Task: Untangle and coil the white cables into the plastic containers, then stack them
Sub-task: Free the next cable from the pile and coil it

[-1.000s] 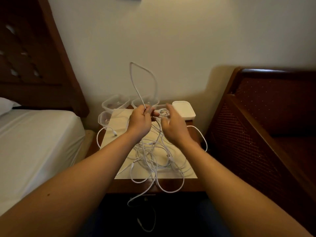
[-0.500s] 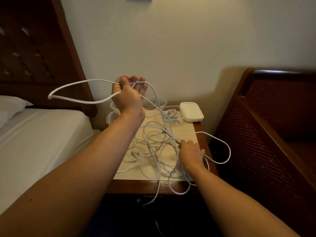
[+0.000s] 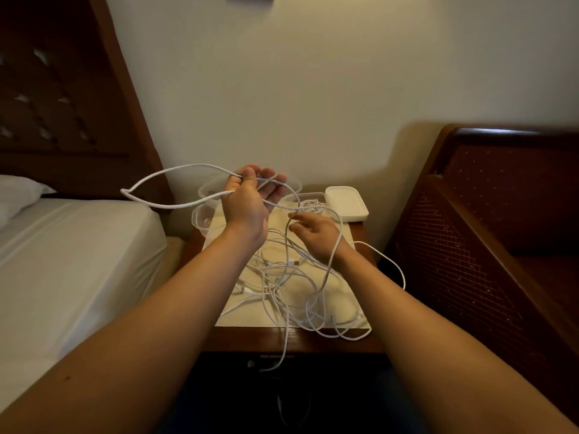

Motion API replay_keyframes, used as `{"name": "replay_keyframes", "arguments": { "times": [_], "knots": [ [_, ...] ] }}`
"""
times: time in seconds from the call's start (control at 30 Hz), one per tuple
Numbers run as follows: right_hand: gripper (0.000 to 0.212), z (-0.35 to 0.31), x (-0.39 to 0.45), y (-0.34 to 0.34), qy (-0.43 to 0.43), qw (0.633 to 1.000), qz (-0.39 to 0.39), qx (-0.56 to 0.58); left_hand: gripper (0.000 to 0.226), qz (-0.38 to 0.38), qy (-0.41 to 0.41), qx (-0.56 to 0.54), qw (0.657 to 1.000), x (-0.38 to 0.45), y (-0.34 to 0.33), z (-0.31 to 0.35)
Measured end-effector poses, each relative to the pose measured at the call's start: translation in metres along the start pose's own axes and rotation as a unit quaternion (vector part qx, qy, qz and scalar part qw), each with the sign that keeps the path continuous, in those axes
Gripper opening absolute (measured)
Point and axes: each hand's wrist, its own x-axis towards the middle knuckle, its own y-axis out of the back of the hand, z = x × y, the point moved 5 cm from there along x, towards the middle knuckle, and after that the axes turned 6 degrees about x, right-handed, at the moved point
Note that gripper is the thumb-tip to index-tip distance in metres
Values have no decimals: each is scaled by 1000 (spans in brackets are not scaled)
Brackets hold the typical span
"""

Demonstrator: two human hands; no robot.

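A tangle of white cables lies on a cream mat on a wooden nightstand. My left hand is raised palm-up above the back of the table, its thumb pinning a long cable loop that sticks out to the left. My right hand hovers lower, fingers loosely curled, its fingertips at a strand hanging from the left hand; another strand drapes over its wrist. Clear plastic containers stand at the back left, partly hidden by my left hand. One container holds a coiled cable.
A white lidded box sits at the nightstand's back right corner. A bed with white sheets and a dark headboard is on the left, a dark wooden bench on the right. One cable end hangs over the nightstand's front edge.
My right hand has lifted off the table and moved up toward the strand hanging below my left hand. My left hand has opened its fingers somewhat while keeping the loop.
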Motion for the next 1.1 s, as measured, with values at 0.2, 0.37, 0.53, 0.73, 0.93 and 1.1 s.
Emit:
{"name": "replay_keyframes", "arguments": {
  "times": [0.2,0.37,0.53,0.73,0.93,1.1],
  "knots": [
    [10,-12,14,8,48,996,62,-49,18,-2,-19,15,1000,5,14,15],
    [10,-47,12,26,81,985,151,-11,33,-70,-65,290,952,-3,25,-3],
    [8,-74,14,24,109,987,112,-29,28,-208,-90,514,827,-2,28,-38],
    [20,-106,12,72,115,939,275,171,23,-170,-30,698,695,4,91,-61],
    [9,-160,7,105,194,885,358,226,19,-171,38,731,660,4,117,-72],
    [12,-136,5,70,124,956,243,112,38,-118,-66,633,762,-8,74,-45]
  ]
}}
